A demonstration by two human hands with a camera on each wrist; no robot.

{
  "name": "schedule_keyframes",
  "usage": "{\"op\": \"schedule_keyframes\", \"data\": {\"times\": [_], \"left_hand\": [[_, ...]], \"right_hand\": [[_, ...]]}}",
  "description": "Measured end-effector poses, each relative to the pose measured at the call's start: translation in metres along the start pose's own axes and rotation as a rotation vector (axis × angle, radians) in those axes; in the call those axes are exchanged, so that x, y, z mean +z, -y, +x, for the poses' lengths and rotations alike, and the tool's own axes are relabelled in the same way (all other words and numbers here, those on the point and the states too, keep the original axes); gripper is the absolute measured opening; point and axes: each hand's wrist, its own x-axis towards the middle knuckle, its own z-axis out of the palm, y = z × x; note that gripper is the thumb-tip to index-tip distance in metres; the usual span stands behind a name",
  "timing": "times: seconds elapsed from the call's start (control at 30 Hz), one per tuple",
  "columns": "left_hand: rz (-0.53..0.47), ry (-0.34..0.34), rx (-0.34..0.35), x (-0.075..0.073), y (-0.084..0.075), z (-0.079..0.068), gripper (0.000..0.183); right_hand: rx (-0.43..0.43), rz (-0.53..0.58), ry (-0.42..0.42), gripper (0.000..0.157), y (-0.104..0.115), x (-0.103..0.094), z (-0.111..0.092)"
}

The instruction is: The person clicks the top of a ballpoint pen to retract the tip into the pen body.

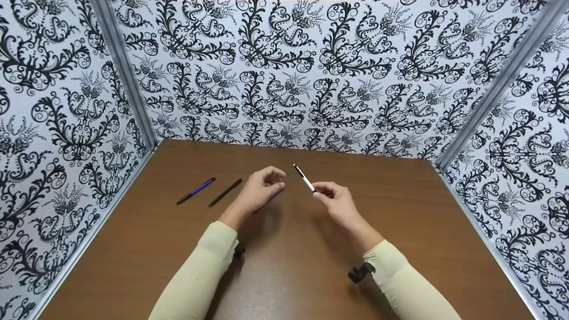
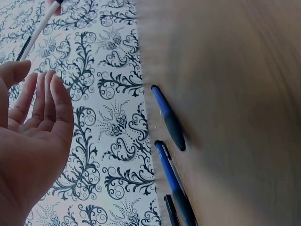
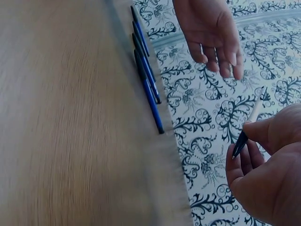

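Observation:
My right hand (image 1: 341, 205) pinches a white pen (image 1: 307, 183) with black end parts between thumb and fingers, holding it tilted above the table. Facing it, my left hand (image 1: 260, 190) hovers with loosely bent fingers and nothing in them, as the left wrist view also shows. Partly hidden under the left hand lies a blue pen (image 1: 276, 194) with a dark grip (image 2: 175, 133). To its left on the table rest a slim black pen (image 1: 225, 192) and a blue-purple pen (image 1: 196, 191) with black ends. The three lie roughly side by side, all slanted.
The brown wooden table (image 1: 284, 275) is enclosed by patterned black-and-white walls (image 1: 284, 71) at the back and both sides. Grey metal posts (image 1: 126, 71) stand at the back corners. A dark wrist device (image 1: 361, 272) sits at the right sleeve.

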Motion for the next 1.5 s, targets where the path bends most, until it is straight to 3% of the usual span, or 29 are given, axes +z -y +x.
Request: {"op": "schedule_keyframes", "data": {"times": [0.47, 0.9, 1.5], "left_hand": [[-0.108, -0.064, 0.003, 0.007, -0.011, 0.002, 0.028], [-0.16, -0.119, 0.079, 0.013, -0.028, 0.009, 0.035], [-0.216, -0.148, 0.168, 0.028, -0.034, 0.012, 0.045]], "right_hand": [[0.08, 0.191, -0.027, 0.016, 0.005, 0.028, -0.01], [0.088, 0.396, -0.039, 0.016, 0.012, 0.044, -0.015], [0.049, 0.423, -0.019, 0.017, 0.009, 0.057, -0.018]]}}
